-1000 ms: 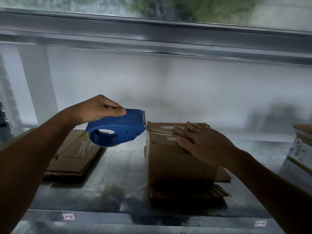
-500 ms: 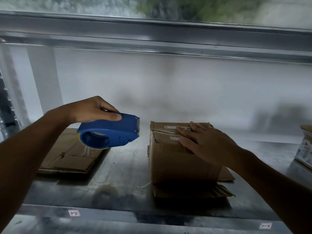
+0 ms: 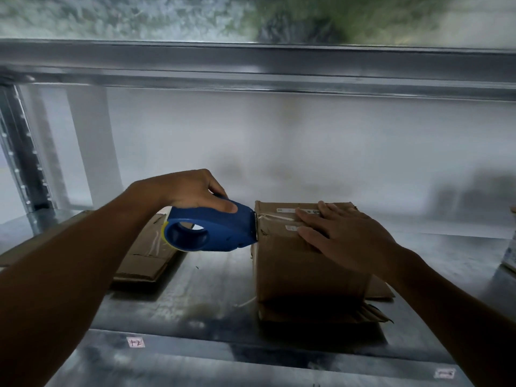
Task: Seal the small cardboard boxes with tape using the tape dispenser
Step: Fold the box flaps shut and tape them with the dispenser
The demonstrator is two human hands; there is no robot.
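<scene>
A small cardboard box (image 3: 296,269) is seen standing upright on a metal shelf (image 3: 209,291), right of the middle and set back from the front edge, on top of a flattened piece of corrugated cardboard (image 3: 321,315). Its top flaps are closed, and white labels can be made out near the seam.

A blue tape dispenser (image 3: 212,233) is gripped by the left hand (image 3: 184,191), the thumb laid along its upper side and the fingers curled round the handle behind. The dispenser is held level above the shelf, and its toothed blade end is placed against the upper left edge of the box. A yellow rim is visible at its round hub.

The right hand (image 3: 343,233) is laid flat on the top of the box, fingers straight and spread, pressing the flaps down.

Toward the left edge of the shelf a second flattened cardboard sheet (image 3: 145,258) is lying. At the right edge part of another box (image 3: 511,255) is visible. Two small paper tags (image 3: 135,343) are stuck on the front edge.
</scene>
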